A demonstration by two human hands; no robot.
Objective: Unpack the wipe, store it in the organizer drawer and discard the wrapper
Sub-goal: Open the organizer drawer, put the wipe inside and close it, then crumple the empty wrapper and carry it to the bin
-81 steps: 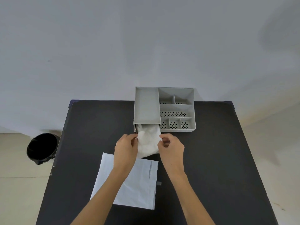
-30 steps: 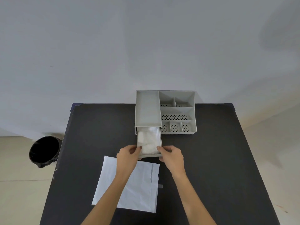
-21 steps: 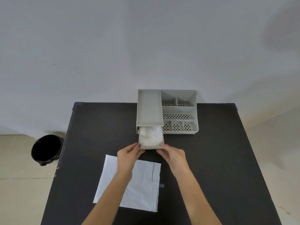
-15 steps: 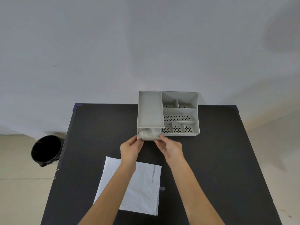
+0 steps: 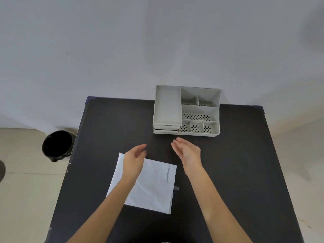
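The grey organizer (image 5: 199, 109) stands at the far middle of the black table (image 5: 245, 172). Its drawer (image 5: 165, 130) at the lower left is pushed in, and the wipe is hidden inside. A flat white wrapper (image 5: 154, 186) lies on the table nearer to me. My left hand (image 5: 134, 159) hovers open over the wrapper's far left corner, holding nothing. My right hand (image 5: 188, 151) is open and empty a little in front of the organizer, to the right of the wrapper.
A black bin (image 5: 57, 145) stands on the floor off the table's left edge. A grey wall rises just behind the organizer. A small piece of tape (image 5: 176, 188) lies by the wrapper's right edge.
Both hands pushed the drawer with the wipe into the organizer, then let go and drew back toward me. The drawer is now shut and the wipe is out of sight.
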